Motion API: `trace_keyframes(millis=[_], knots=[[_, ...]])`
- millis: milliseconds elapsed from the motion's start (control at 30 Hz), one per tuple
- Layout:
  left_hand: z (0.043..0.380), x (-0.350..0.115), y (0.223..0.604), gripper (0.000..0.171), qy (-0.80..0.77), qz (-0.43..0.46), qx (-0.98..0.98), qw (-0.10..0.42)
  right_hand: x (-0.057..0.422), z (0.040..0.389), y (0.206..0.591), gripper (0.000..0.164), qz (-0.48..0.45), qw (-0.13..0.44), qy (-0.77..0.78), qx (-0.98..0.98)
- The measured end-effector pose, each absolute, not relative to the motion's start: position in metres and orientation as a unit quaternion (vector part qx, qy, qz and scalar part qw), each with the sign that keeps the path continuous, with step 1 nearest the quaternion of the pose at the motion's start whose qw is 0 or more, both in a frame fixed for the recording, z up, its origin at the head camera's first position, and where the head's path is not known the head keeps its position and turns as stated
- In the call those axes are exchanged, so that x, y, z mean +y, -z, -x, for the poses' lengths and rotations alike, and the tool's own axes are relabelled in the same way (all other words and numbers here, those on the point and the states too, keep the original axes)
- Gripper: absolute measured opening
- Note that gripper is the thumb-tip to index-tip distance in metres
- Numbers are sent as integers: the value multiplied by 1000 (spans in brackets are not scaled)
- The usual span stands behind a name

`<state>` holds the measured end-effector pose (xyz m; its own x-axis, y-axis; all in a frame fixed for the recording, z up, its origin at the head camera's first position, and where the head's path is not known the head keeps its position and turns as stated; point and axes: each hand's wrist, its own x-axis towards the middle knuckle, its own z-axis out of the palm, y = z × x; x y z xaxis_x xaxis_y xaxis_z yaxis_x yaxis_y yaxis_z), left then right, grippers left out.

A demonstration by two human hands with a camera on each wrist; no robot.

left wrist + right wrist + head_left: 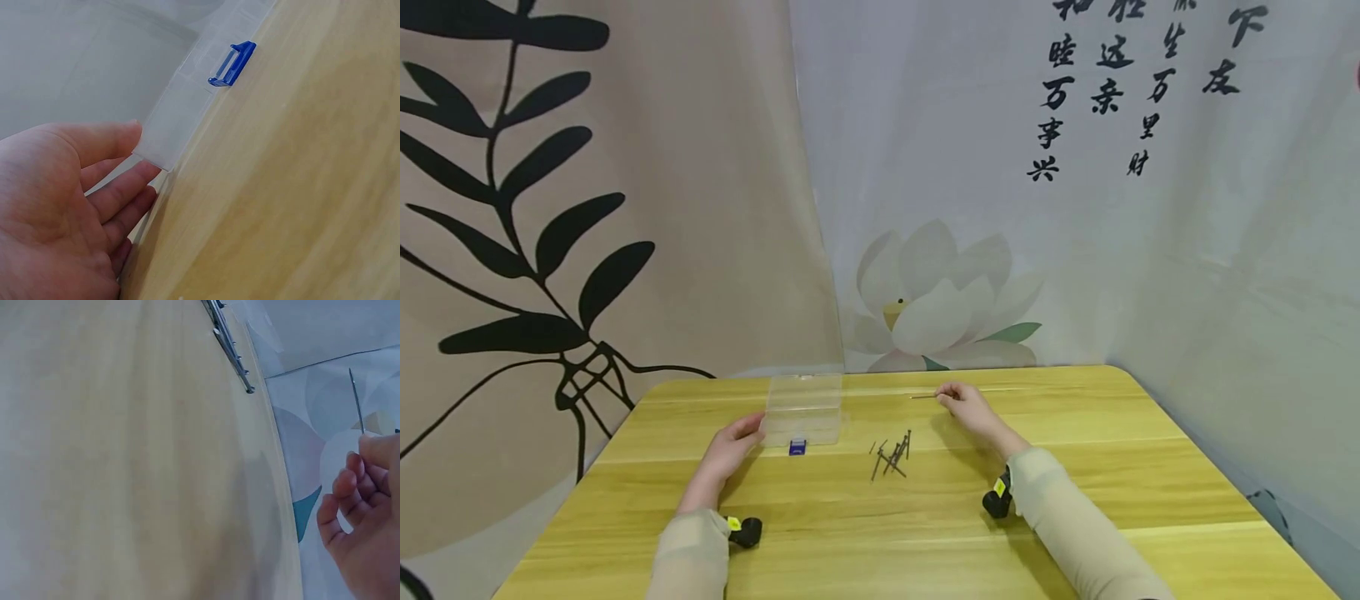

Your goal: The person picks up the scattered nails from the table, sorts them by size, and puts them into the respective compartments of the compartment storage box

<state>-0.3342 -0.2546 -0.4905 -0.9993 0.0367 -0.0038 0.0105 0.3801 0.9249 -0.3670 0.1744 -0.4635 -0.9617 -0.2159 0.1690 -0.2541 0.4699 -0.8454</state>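
A clear plastic box (803, 427) with a blue latch (232, 65) stands with its lid raised toward the back of the table. My left hand (735, 443) holds its left end, the thumb (119, 139) at the upper edge and fingertips at the lower corner. Between thumb and fingers, my right hand (964, 403) pinches a thin metal nail (356, 400) above the table, to the right of the box. The nail's pointed end sticks out leftward in the head view. A loose pile of nails (892, 457) lies between the hands, nearer to me than the box.
The wooden table (865, 533) ends close behind the box at its back edge. Printed cloth hangings (955, 167) rise beyond it. Each wrist wears a small black camera, the left one (746, 532) and the right one (997, 500).
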Motion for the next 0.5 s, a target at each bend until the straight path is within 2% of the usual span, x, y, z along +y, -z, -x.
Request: trace_keyframes(millis=[500], knots=[[334, -255, 491, 48, -551, -16, 834, 8, 166, 379, 443, 22, -148, 29, -476, -866]])
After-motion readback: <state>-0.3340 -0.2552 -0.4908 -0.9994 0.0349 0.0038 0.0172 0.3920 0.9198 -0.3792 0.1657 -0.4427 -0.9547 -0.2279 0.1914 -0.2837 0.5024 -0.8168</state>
